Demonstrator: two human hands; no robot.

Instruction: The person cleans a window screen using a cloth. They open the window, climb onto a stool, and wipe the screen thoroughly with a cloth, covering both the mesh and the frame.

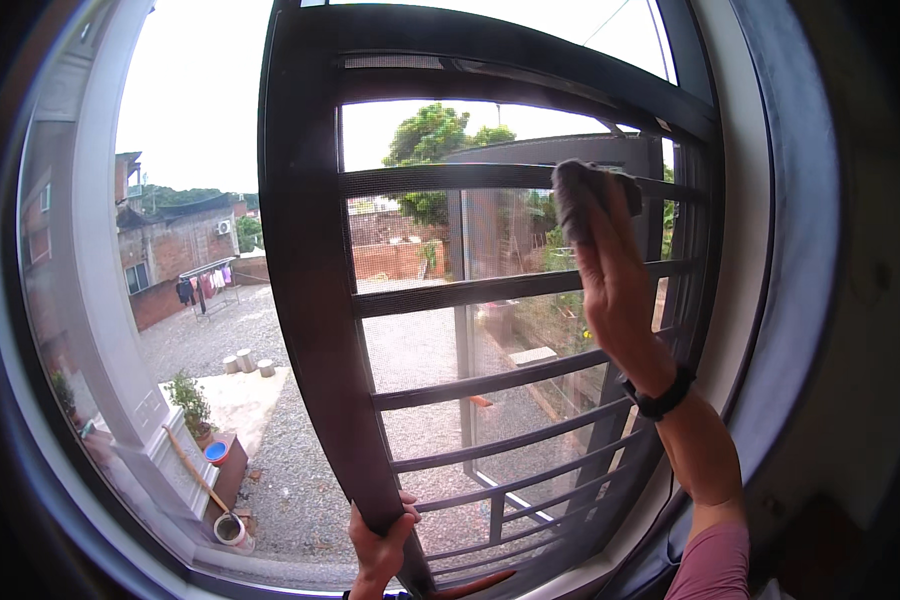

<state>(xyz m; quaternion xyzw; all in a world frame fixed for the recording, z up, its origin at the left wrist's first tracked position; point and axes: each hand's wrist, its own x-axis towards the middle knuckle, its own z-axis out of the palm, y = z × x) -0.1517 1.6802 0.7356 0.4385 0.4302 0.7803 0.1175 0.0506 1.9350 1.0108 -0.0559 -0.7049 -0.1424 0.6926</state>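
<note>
A dark window sash (310,270) with a mesh screen and several horizontal bars (450,295) stands in front of me. Low on its left upright, my left hand (375,545) is wrapped around the frame edge. My right hand (615,285) reaches up on the right side, a dark grey cloth (574,205) bunched under its fingers. The cloth lies over one of the upper bars, near the sash's right side. A black band (660,393) circles my right wrist.
The pale window surround (745,230) borders the sash on the right. Left of the sash, the opening looks onto a gravel yard (230,330) with a laundry rack (208,287), stone stools (247,362), a potted plant (190,405), a blue basin (216,453) and a white bucket (233,533).
</note>
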